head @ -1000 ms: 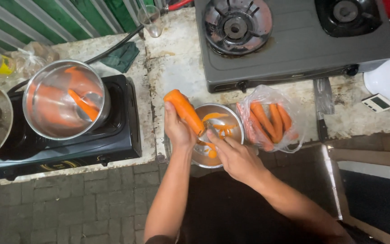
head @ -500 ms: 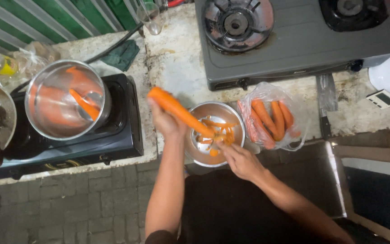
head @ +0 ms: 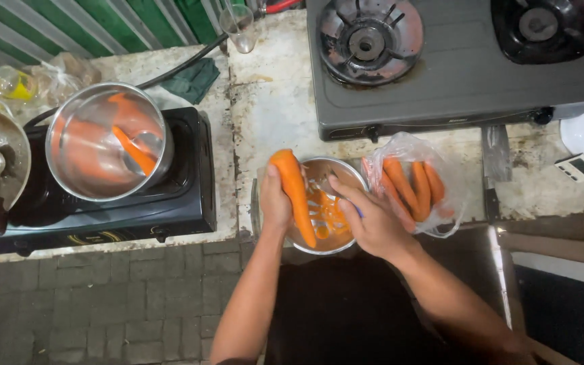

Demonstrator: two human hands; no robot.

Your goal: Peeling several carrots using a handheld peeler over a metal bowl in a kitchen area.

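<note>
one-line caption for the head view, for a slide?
Left hand holds carrot over metal bowl; right hand beside it.

Your left hand (head: 275, 203) is closed in a grip, thumb up. Your right hand (head: 373, 223) curls beside it, both forearms reaching in from the near edge.

Shiny steel bowl (head: 341, 170), glossy metal pot (head: 96, 145), crinkled clear plastic bag (head: 407, 145)

Head camera looks steeply down, fairly near, probably slightly forward, over the counter (head: 265, 115).
</note>
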